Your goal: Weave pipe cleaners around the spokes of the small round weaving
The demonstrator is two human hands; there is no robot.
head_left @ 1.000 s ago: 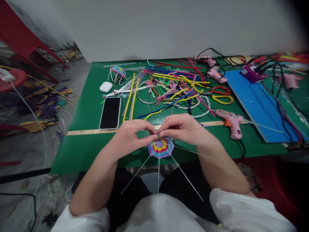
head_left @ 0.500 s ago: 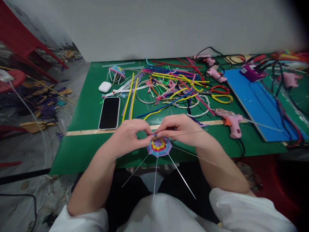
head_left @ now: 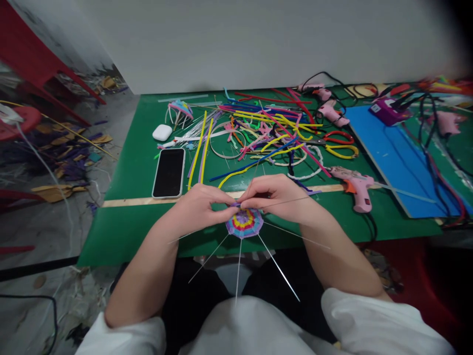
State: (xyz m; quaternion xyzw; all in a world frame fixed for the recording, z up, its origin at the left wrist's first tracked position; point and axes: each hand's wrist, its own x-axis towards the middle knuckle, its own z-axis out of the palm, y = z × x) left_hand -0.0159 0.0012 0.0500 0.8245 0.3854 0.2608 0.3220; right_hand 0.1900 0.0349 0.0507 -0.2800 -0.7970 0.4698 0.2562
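At far left of the work on the desk [head_left: 114,231], the smartphone [head_left: 169,173] lies flat, screen up, beyond your left forearm and clear of the work.

Your left hand [head_left: 199,204] comes in from the left, its thumb and forefinger pinching the purple strip [head_left: 235,204] at the far rim of the woven disc [head_left: 244,224].

The disc is the item under inspection. It lies just on your body side of both grips, below and between the fingertips, its patterned face towards you. You have neither hand clearly nearer: the left tips sit at the far rim's left part, the right tips directly beside them. The disc is near-round, so no long axis can be assigned to it; direction is read from its wire spokes [head_left: 279,267]. Three point back towards your lap, one runs left under your left forearm, and one runs right past your right wrist. Whether the disc rests on anything cannot be told.

Your right hand [head_left: 283,197] enters from the right with thumb and forefinger pressed together at the same strip; its exact hold is partly hidden. One spoke crosses this hand.

Farther right, the pink glue gun [head_left: 361,190] lies on its side, well apart from your fingers.
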